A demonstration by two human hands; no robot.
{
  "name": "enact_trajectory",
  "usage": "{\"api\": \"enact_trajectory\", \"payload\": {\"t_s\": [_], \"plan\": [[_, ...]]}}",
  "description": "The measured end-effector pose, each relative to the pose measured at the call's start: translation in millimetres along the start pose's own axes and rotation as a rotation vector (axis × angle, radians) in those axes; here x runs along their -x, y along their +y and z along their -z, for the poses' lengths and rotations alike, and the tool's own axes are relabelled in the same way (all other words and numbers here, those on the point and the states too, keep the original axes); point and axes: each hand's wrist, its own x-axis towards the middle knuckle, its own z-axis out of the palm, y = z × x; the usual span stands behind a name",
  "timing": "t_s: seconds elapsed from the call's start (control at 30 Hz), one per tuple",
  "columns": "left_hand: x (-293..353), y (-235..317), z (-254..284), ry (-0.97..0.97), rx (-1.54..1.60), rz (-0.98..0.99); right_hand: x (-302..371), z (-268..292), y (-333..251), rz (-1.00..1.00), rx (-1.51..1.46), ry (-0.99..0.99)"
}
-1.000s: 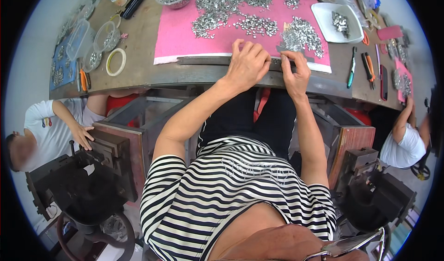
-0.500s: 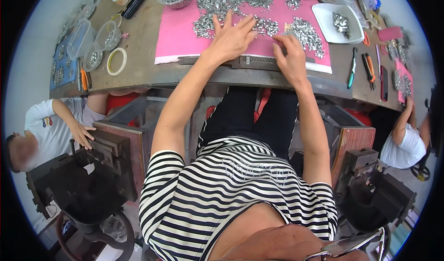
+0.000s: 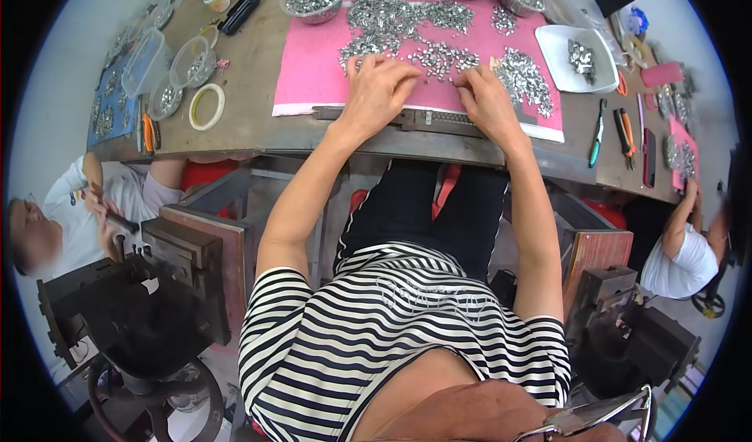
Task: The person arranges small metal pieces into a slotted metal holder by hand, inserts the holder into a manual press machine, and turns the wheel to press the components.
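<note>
I see my left hand [image 3: 381, 88] lying flat, fingers spread, on the pink mat [image 3: 313, 74], its fingertips among the small metal parts [image 3: 439, 54]. My right hand [image 3: 484, 97] rests just beside them, fingers curled; whether it grips a part I cannot tell. A dark metal bar [image 3: 435, 119] lies under both wrists. A white tray [image 3: 560, 58] sits to the right.

both arms reach forward, left hand [image 3: 381, 89] and right hand [image 3: 487, 101] palms down, fingers spread.
</note>
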Motion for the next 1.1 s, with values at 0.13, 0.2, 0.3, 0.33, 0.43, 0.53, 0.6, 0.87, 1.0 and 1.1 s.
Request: {"api": "enact_trajectory", "payload": {"t_s": [0.13, 0.2, 0.3, 0.33, 0.43, 0.53, 0.6, 0.87, 1.0, 1.1], "plan": [[-10, 2, -13, 0.114, -0.127, -0.069, 8, 11, 2, -0.067, -0.116, -0.017], [-13, 4, -19, 0.115, -0.132, -0.071, 11, 14, 6, -0.117, -0.129, 0.007], [-17, 2, -27, 0.109, -0.185, -0.077, 14, 12, 9, -0.163, -0.14, 0.04], [-17, 1, -30, 0.102, -0.231, -0.08, 15, 11, 9, -0.156, -0.135, 0.045], [-18, 2, -32, 0.1, -0.26, -0.085, 15, 8, 10, -0.122, -0.105, 0.069], [-20, 3, -31, 0.072, -0.239, -0.092, 12, 7, 4, -0.082, -0.074, 0.081], [-23, 6, -31, 0.059, -0.22, -0.099, 11, 5, 1, -0.072, -0.068, 0.074], [-36, 2, -35, 0.038, -0.25, -0.235, 15, 7, 8, -0.059, -0.145, 0.08], [-44, -2, -35, 0.036, -0.287, -0.385, 16, 8, 6, -0.075, -0.137, 0.091], [-50, -3, -34, 0.006, -0.323, -0.448, 14, 6, 6, -0.034, -0.105, 0.059]]}}
